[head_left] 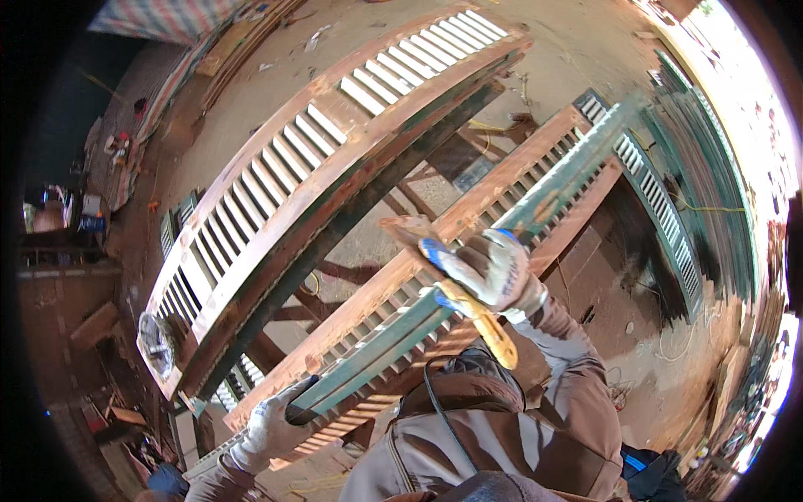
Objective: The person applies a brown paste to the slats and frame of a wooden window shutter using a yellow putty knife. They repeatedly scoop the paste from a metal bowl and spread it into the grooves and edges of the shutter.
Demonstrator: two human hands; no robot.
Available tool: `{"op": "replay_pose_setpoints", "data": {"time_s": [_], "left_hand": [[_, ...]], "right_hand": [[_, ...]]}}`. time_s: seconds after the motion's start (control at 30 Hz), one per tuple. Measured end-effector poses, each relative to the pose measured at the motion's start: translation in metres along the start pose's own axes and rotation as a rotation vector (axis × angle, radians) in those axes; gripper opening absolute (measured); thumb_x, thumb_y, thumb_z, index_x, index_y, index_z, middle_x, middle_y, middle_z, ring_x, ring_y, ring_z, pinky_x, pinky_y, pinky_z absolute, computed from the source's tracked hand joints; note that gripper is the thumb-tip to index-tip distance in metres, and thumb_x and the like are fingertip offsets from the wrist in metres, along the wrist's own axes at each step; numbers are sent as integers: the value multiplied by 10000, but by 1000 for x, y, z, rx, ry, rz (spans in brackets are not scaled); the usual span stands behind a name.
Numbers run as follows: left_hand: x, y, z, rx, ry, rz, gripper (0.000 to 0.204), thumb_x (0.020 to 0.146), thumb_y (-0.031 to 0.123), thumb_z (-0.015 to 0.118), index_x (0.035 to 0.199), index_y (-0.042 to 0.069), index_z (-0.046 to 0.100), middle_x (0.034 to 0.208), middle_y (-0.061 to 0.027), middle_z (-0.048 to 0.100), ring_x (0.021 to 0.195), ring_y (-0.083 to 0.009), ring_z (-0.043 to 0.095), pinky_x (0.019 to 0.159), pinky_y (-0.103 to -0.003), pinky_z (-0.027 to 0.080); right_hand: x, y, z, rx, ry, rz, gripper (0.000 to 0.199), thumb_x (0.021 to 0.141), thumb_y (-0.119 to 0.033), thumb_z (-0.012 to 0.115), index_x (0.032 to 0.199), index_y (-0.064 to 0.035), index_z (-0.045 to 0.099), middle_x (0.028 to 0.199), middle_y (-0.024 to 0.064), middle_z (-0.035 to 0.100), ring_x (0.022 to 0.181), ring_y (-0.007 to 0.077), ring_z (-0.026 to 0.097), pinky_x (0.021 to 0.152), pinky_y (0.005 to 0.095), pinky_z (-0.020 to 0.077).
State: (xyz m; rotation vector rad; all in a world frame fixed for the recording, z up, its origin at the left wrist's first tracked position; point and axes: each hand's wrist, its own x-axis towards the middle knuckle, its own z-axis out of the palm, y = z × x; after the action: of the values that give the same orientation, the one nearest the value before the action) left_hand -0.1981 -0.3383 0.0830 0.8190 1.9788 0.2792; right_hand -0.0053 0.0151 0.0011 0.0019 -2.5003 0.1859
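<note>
A louvered wooden shutter (363,310) with a stripped, bare-wood rail lies slantwise before me. Along it runs a long board (401,326) with worn green paint. My right hand (493,272), in a white glove with blue fingertips, is closed around a yellow-handled scraper (485,326). Its flat brownish blade points up and left, over the shutter's bare rail. At the near left end, my left hand (272,427), also gloved, has its fingers wrapped over the green board's end. Some of those fingertips are in shadow.
Beyond lies a larger shutter (335,142) with pale slats, stacked on darker frames. Green shutters (669,209) lean in a stack at the right. A clear round container (156,343) sits on the large shutter's near end. Striped sheeting (167,18) hangs at the far left.
</note>
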Motion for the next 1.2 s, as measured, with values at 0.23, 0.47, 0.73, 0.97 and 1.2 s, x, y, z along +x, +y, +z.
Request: {"op": "replay_pose_setpoints", "data": {"time_s": [0.23, 0.47, 0.73, 0.97, 1.2], "left_hand": [[23, -16, -2, -53, 150, 94, 634, 718, 47, 675, 1345, 22, 585, 1176, -190, 702, 1089, -218, 690, 933, -334, 525], [28, -30, 24, -534, 27, 24, 641, 730, 131, 764, 1337, 25, 585, 1184, -198, 688, 1099, -256, 675, 958, -386, 516], [6, -44, 26, 206, 371, 40, 800, 722, 201, 795, 1456, 174, 479, 1463, -184, 465, 1351, -307, 457, 1138, -477, 320], [-44, -76, 194, -1031, 1975, -311, 678, 871, 349, 729, 1440, 99, 457, 1343, -137, 508, 1290, -290, 479, 1051, -469, 417], [-40, -102, 222, -1632, 1309, 203, 658, 916, 403, 678, 1470, 145, 434, 1442, -94, 500, 1305, -303, 495, 1111, -521, 388]], "right_hand": [[17, 25, 26, -81, 114, -115, 624, 735, -172, 634, 1353, -92, 622, 630, -37, 415, 548, 137, 460, 529, 303, 387], [15, 17, 50, 30, -3, -77, 512, 844, -204, 703, 1324, -55, 604, 760, 24, 524, 610, 171, 510, 565, 337, 429], [-76, 31, 71, 162, 179, 161, 522, 993, -323, 526, 1347, 61, 500, 1149, 235, 641, 935, 316, 663, 824, 433, 576], [-96, 31, 73, 116, 396, 221, 577, 1030, -377, 463, 1383, 79, 484, 1216, 287, 625, 1026, 357, 683, 853, 455, 587], [-128, 27, 72, 43, 447, 154, 561, 1039, -349, 451, 1380, 95, 481, 1217, 310, 619, 1006, 369, 691, 820, 464, 594]]}}
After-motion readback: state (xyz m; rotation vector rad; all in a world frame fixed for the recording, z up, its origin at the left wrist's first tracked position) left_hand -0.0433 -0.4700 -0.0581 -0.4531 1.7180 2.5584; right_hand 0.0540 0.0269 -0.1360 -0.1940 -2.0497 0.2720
